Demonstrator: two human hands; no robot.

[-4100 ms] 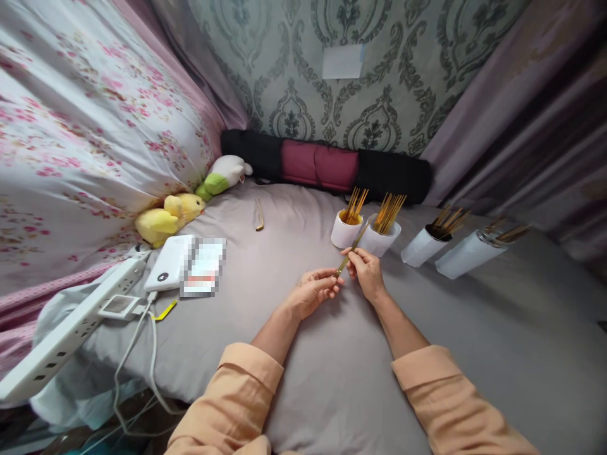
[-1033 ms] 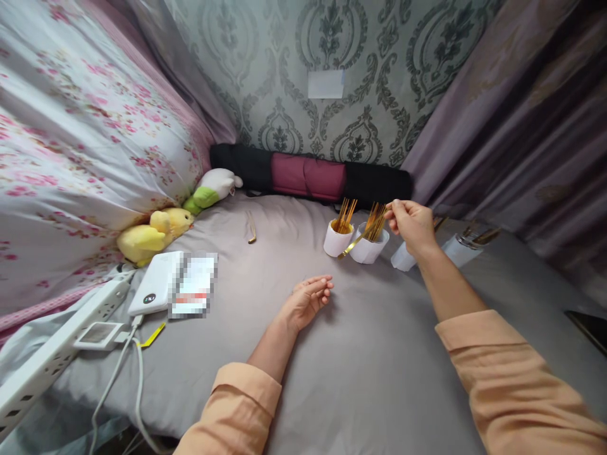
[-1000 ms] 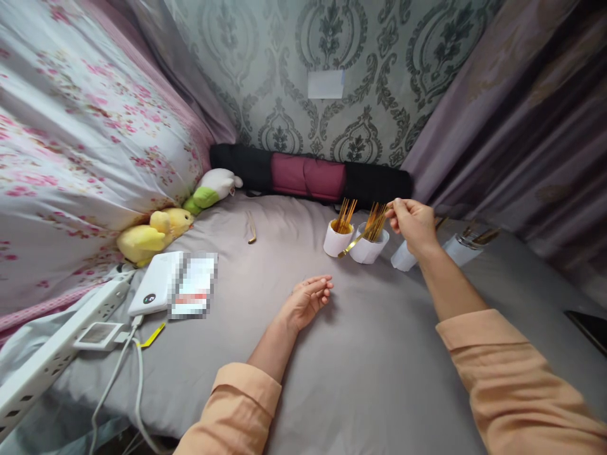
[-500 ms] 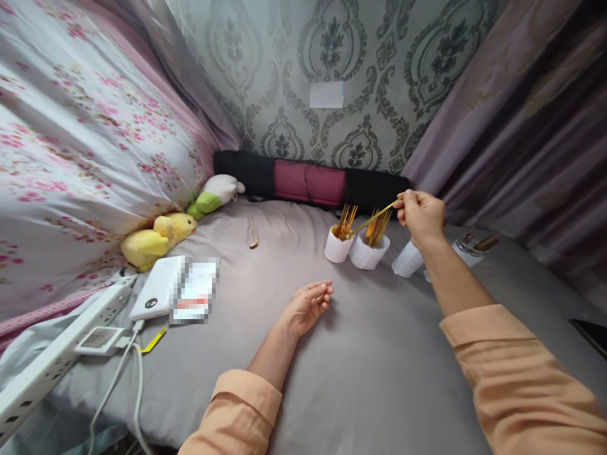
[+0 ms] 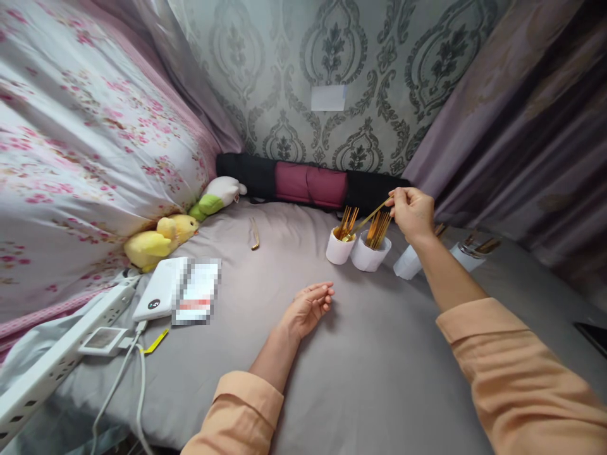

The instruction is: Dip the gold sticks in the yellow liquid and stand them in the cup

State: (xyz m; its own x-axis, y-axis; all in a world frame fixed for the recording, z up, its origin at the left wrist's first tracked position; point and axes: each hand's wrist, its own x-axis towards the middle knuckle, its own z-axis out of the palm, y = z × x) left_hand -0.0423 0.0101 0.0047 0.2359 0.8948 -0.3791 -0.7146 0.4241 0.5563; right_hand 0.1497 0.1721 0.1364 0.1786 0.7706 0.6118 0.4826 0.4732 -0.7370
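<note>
A: What are the hands doing?
B: The right hand (image 5: 413,215) pinches a slim gold-coloured metal utensil (image 5: 372,217) by its upper end. The left hand (image 5: 308,309) is half-curled and holds nothing, low over the grey cloth sheet (image 5: 379,366).
A: Where does the utensil point?
B: Toward eight o'clock from the right hand, its lower end at the mouth of a small white cylindrical cup (image 5: 340,253). I can't tell whether it touches anything there.
A: And around it?
B: Thin orange-brown sticks (image 5: 349,216) stand in that cup. A wider white cup (image 5: 370,259), also with sticks, is just beside it at three o'clock. From the left hand, a gold-coloured bent-ended piece (image 5: 255,242) lies at eleven o'clock.
</note>
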